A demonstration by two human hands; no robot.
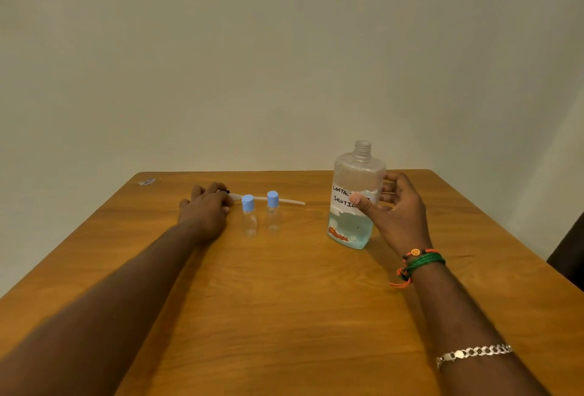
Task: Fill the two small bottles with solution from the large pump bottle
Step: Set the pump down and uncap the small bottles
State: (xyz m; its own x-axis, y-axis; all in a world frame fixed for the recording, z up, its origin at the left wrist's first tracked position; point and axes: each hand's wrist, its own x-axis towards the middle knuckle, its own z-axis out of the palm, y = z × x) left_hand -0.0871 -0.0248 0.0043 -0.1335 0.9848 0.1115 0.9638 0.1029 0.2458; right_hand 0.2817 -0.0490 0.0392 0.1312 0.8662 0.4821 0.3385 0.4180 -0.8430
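Wooden table (284,300), plain beige wall (284,47) behind.

Item 1: small scrap (147,181), far-left corner, at 10 o'clock from the left hand.

Item 2: left hand (207,206), knuckles up, fingers curled over the pump head; grip itself hidden. The pump's white dip tube (290,201) runs toward 3 o'clock, behind both small bottles.

Items 3–4: left small bottle (249,217) and right small bottle (273,210), clear, blue-capped, upright, near each other.

Item 5: large bottle (355,196), neck uncapped, blue liquid low, handwritten label, slightly tilted.

Item 6: right hand (393,206), thumb and fingers wrapped round the large bottle. Thread bands (420,262) and chain bracelet (474,353) sit at 6 o'clock.
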